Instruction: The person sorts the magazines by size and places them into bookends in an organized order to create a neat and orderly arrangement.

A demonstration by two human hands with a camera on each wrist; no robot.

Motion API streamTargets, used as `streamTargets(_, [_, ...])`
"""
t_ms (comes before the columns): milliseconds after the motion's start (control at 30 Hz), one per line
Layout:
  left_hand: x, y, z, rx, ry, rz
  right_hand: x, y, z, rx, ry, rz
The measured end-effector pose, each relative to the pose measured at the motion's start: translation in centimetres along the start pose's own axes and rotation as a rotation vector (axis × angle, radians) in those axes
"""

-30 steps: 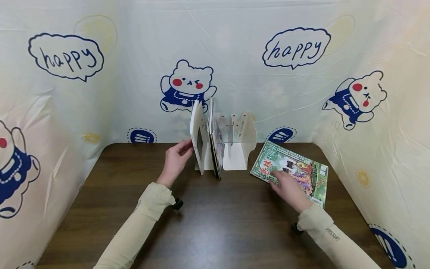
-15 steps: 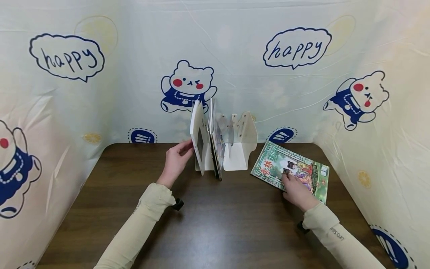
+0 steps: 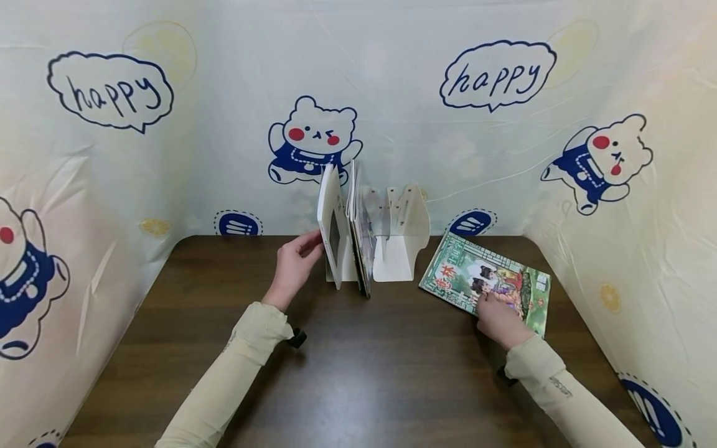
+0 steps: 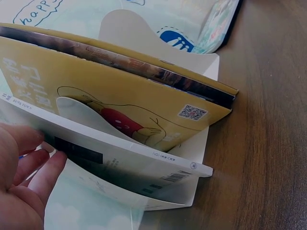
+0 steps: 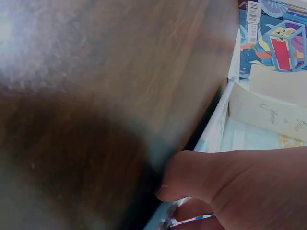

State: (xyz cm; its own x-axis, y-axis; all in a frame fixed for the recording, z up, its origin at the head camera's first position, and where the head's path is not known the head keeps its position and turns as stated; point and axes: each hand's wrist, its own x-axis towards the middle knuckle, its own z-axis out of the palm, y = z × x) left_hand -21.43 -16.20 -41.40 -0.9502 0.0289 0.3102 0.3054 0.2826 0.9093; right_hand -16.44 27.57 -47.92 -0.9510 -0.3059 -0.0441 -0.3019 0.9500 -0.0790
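Note:
My left hand (image 3: pixel 294 264) is at the left end of a white adjustable bookend (image 3: pixel 394 260). Its fingertips touch the cover of a thin white book (image 4: pixel 129 165) that stands upright there. To the right, my right hand (image 3: pixel 500 320) pinches the near edge of a green, colourful magazine (image 3: pixel 448 270) lying on the table, fingers over the cover. The right thumb (image 5: pixel 187 175) shows at the magazine's edge in the right wrist view. Upright between the bookend's dividers stand several thin books, among them a yellow one (image 4: pixel 57 67) with a QR code.
Brown wooden table (image 3: pixel 364 367) fills the foreground. The bookend's right slots, beside the magazine, hold no books. Behind and on both sides hang pale curtains (image 3: pixel 403 81) printed with bears and the word happy. A blue book with a barcode (image 5: pixel 283 43) shows in the right wrist view.
My right hand has slid right and toward me along the magazine, from its left part to its near edge. The left hand and the standing books have stayed put.

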Motion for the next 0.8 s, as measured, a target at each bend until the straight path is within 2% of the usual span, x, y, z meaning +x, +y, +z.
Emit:
streamTargets(333, [0.0,0.0,0.1,-0.007,0.009,0.002,-0.6,-0.3,1.3,-0.027,0.199,0.023])
streamTargets(633, [0.1,0.0,0.0,-0.001,0.012,-0.001,-1.2,0.4,1.5,-0.033,0.279,0.027])
streamTargets(800, [0.1,0.0,0.0,-0.001,0.010,0.007,-1.7,0.6,1.3,-0.027,0.273,0.011])
